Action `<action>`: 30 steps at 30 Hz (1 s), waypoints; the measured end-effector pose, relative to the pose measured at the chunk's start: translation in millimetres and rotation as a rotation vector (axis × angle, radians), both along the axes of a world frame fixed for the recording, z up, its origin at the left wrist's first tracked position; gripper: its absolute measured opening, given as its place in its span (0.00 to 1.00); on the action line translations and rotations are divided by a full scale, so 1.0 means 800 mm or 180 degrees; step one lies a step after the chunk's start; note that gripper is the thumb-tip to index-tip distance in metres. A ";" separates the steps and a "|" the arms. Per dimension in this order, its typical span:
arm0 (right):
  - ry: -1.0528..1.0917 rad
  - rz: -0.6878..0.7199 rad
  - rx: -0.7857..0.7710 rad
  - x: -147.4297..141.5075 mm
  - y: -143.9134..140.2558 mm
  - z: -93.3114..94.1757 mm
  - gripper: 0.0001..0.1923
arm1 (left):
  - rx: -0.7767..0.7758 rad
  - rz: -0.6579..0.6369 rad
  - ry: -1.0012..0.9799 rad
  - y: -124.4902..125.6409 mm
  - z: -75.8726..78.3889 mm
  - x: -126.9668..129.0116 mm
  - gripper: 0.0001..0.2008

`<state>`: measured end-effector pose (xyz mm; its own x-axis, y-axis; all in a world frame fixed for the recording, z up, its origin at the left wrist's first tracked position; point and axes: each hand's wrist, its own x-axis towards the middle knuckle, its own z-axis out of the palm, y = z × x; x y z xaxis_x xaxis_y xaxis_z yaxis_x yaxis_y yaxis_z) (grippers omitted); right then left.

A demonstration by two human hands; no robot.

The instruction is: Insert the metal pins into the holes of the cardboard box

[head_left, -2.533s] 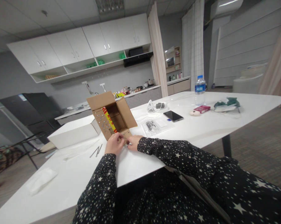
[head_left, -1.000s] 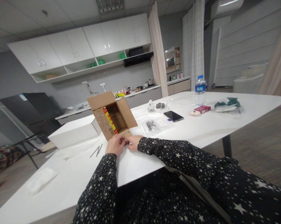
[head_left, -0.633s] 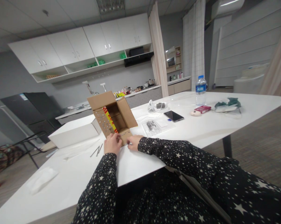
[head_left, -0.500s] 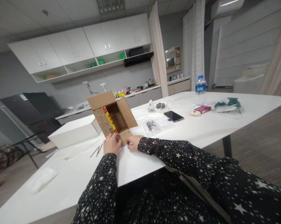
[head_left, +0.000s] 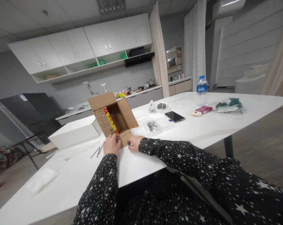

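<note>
An open cardboard box (head_left: 129,117) with yellow and red tape stands tilted on the table. Small silvery pieces (head_left: 105,122), too tiny to name, dot its left flap, and more lie in a row on the low front flap (head_left: 125,137). My left hand (head_left: 112,144) rests at the left of that front flap, fingers bent together, fingertips by the row; whatever they hold is hidden. On the flap's right edge, my right hand (head_left: 134,143) has thumb and fingers pinched around something thin that I cannot make out. Thin grey rods (head_left: 99,150) lie left of my left hand.
A long white box (head_left: 73,132) stands behind to the left. Right of the cardboard box are a clear bag with dark pieces (head_left: 153,127), a phone (head_left: 175,116), a pink pack (head_left: 203,109) and a water bottle (head_left: 202,90). Crumpled white wrapping (head_left: 43,181) lies front left.
My left hand has drawn back slightly to the left, uncovering more of the small pieces on the front flap. My right hand and the box look unmoved.
</note>
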<state>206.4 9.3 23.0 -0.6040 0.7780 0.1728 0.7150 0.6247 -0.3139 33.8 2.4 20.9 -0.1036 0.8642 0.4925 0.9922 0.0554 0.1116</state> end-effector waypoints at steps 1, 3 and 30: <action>-0.0003 -0.0012 -0.0002 0.000 0.000 0.000 0.16 | 0.0008 0.0011 -0.0007 0.000 0.000 0.000 0.12; -0.0011 -0.0025 -0.0007 -0.001 0.000 -0.001 0.17 | 0.0028 0.0029 -0.0031 0.000 0.000 0.000 0.12; -0.0033 -0.0065 0.0083 -0.003 0.005 -0.007 0.17 | -0.0002 0.0100 -0.0059 -0.001 0.001 -0.001 0.12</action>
